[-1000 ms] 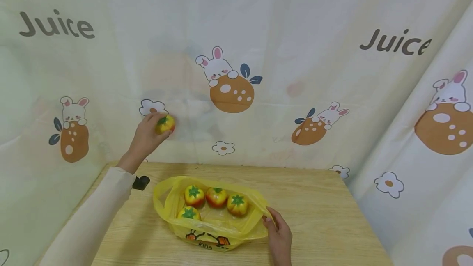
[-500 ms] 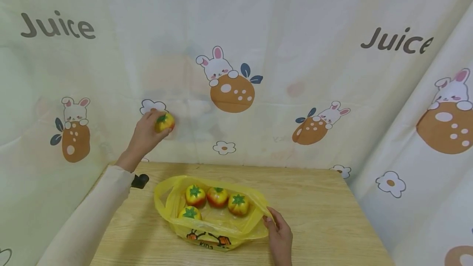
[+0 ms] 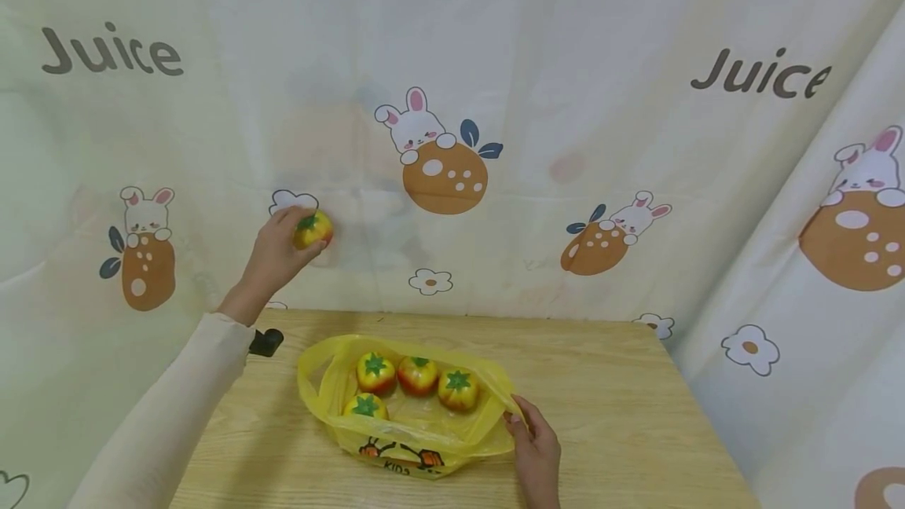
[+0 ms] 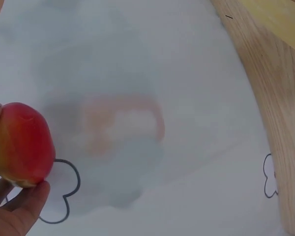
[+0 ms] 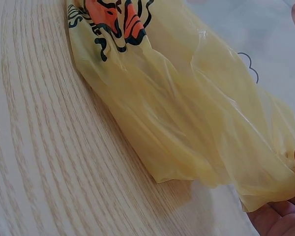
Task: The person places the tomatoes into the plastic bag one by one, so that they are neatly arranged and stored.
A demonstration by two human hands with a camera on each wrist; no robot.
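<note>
My left hand pinches a yellow and red toy fruit with a green star-shaped top, raised above the far left of the table. In the left wrist view the fruit's red side shows between thumb and fingers. A yellow plastic bag lies open-mouthed on the table with several similar toy fruits inside. My right hand grips the bag's right edge between thumb and fingers. In the right wrist view the bag's stretched side hides most of that hand.
The wooden table extends to both sides of the bag. A curtain printed with rabbits and "Juice" hangs right behind the table. Near the left forearm a small black object shows at the table's left side.
The left hand and its toy fruit have shifted very slightly up and left. The right hand keeps its grip on the bag, and the fruits inside lie as before.
</note>
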